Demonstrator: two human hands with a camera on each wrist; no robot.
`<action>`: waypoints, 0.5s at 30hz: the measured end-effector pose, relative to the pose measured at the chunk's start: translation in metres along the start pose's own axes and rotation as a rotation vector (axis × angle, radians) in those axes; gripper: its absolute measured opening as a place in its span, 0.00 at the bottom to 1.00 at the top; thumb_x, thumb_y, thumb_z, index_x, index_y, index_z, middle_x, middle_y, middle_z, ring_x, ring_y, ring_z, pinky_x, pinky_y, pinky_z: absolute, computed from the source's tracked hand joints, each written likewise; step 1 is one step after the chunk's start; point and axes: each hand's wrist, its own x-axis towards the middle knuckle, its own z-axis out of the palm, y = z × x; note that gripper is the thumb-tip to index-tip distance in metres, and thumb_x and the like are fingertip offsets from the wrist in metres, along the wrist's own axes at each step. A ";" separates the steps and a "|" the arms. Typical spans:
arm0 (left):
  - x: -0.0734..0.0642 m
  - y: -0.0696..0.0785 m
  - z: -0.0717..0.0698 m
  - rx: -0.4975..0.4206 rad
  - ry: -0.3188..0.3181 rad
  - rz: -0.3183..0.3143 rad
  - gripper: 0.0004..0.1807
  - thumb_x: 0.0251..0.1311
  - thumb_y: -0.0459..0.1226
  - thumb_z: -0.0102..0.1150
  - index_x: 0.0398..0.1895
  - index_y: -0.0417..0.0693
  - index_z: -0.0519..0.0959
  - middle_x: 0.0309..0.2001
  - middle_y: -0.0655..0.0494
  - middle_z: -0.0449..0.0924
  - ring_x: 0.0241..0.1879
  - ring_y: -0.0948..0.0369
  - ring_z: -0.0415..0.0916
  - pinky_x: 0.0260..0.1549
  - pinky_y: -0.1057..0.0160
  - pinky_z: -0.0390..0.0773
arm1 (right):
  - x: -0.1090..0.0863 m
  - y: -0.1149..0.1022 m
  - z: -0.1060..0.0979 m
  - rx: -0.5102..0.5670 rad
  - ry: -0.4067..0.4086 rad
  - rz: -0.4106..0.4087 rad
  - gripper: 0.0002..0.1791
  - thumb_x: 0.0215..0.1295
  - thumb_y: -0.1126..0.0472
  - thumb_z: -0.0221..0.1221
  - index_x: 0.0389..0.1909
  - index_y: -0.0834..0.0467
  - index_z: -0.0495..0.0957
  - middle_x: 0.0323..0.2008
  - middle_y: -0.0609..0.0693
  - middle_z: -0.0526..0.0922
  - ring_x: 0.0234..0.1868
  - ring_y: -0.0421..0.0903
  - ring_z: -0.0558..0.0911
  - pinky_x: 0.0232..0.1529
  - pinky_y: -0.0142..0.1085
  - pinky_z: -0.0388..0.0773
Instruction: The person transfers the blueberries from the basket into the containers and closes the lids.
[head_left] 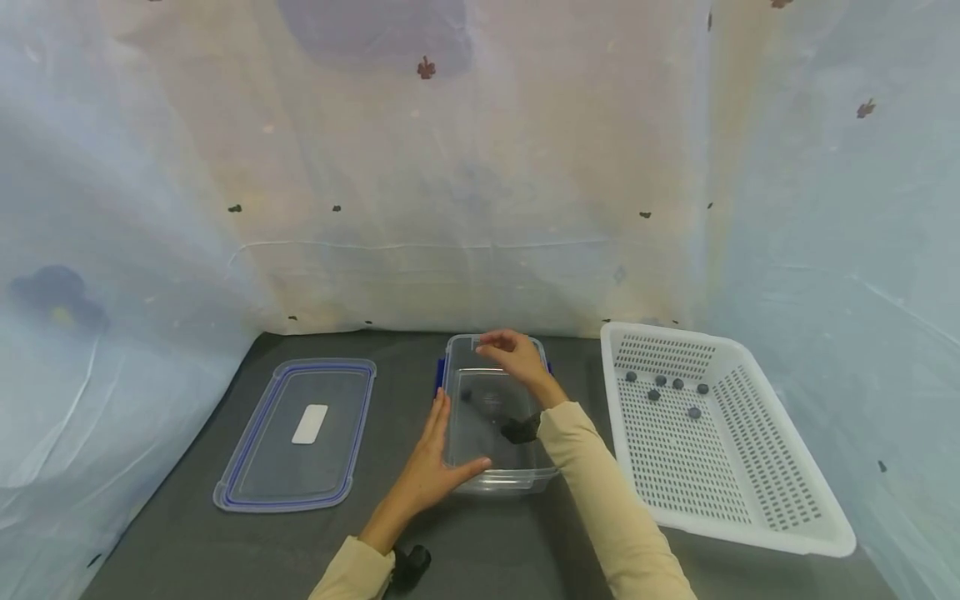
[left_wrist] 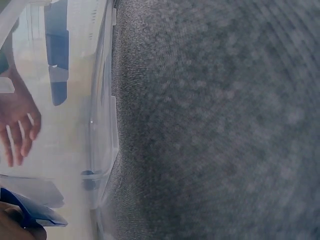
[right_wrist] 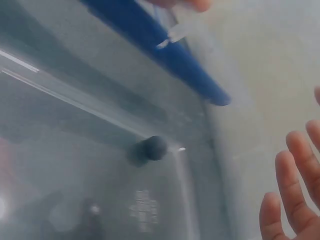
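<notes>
A clear plastic container (head_left: 487, 479) with blue side latches stands mid-table. My left hand (head_left: 429, 477) rests at its near left corner, fingers straight along the left side and thumb over the front rim. In the left wrist view, part of that hand shows beside a blue latch (left_wrist: 35, 215). Over the far part of the container is my right hand (head_left: 516, 357), palm down with loosely bent fingers and nothing held. A small dark ball (right_wrist: 155, 148) lies inside, near a corner, in the right wrist view.
On the right stands a white perforated basket (head_left: 731, 533) with several small dark balls (head_left: 661, 381) in it. A clear lid (head_left: 300, 467) with a blue seal and a white label lies left on the dark tabletop (head_left: 480, 550). Hanging sheeting (head_left: 480, 183) encloses the table's back and sides.
</notes>
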 end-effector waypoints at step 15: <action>0.000 0.002 0.000 0.016 0.008 -0.014 0.62 0.51 0.56 0.70 0.78 0.45 0.39 0.78 0.51 0.31 0.73 0.46 0.38 0.60 0.32 0.53 | -0.022 -0.018 -0.051 -0.243 0.085 -0.208 0.19 0.65 0.57 0.63 0.53 0.61 0.78 0.51 0.57 0.80 0.48 0.54 0.80 0.44 0.48 0.78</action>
